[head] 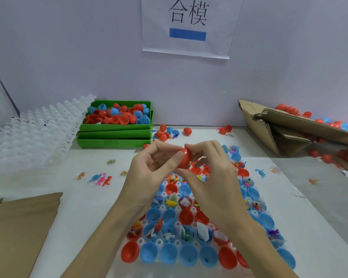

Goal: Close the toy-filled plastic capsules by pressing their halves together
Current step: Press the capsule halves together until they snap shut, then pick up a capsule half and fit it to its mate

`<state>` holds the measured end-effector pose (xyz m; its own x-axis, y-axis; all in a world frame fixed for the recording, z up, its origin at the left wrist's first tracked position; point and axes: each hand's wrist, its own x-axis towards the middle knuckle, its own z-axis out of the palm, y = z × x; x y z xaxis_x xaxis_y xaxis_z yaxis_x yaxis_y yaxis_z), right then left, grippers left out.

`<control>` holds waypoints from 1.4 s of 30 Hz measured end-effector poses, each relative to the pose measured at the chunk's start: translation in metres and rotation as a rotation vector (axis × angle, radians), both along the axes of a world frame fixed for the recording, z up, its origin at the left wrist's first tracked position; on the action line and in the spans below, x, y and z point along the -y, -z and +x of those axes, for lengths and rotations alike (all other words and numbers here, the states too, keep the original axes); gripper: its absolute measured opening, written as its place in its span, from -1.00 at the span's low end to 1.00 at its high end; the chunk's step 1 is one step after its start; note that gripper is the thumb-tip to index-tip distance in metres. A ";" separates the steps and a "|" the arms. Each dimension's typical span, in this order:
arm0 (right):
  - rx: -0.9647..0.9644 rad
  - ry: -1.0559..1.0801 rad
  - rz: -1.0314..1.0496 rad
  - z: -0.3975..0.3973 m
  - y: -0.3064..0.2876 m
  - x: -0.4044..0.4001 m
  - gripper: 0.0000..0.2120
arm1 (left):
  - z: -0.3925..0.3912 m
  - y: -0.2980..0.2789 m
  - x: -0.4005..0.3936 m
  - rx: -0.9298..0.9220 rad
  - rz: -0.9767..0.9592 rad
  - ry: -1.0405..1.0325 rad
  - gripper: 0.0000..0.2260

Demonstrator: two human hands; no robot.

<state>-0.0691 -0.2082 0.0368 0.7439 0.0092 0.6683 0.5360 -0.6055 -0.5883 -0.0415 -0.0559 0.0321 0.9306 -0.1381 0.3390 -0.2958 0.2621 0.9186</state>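
A red capsule is held in the air above the table's middle, between both hands. My left hand grips it from the left with thumb and curled fingers. My right hand pinches it from the right and below. Beneath them lies a white holder tray with several open red and blue capsule halves, many with small toys and paper slips inside. My forearms hide part of the tray.
Stacked green bins with loose red and blue halves stand at the back left, beside clear stacked trays. A torn cardboard box with capsules sits at the right. Cardboard lies front left. Small dinosaur toys are scattered about.
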 end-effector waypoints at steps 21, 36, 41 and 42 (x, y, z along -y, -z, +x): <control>-0.489 -0.117 0.585 0.033 -0.038 0.042 -0.80 | 0.011 0.009 -0.006 -0.072 0.105 -0.253 -0.57; -0.605 0.189 -0.087 0.145 -0.028 0.134 -0.80 | 0.017 0.014 -0.013 -0.128 0.087 -0.276 -0.49; -0.702 0.242 -0.617 0.138 -0.006 0.124 -0.63 | 0.016 0.015 -0.013 -0.128 0.093 -0.272 -0.49; -0.673 0.254 -0.664 0.139 -0.005 0.123 -0.65 | 0.016 0.015 -0.013 -0.130 0.094 -0.272 -0.49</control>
<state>0.0696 -0.3308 0.0422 0.9996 0.0170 0.0203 0.0211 -0.9750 -0.2214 -0.0257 -0.0428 0.0175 0.9723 0.0973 0.2125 -0.2221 0.1019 0.9697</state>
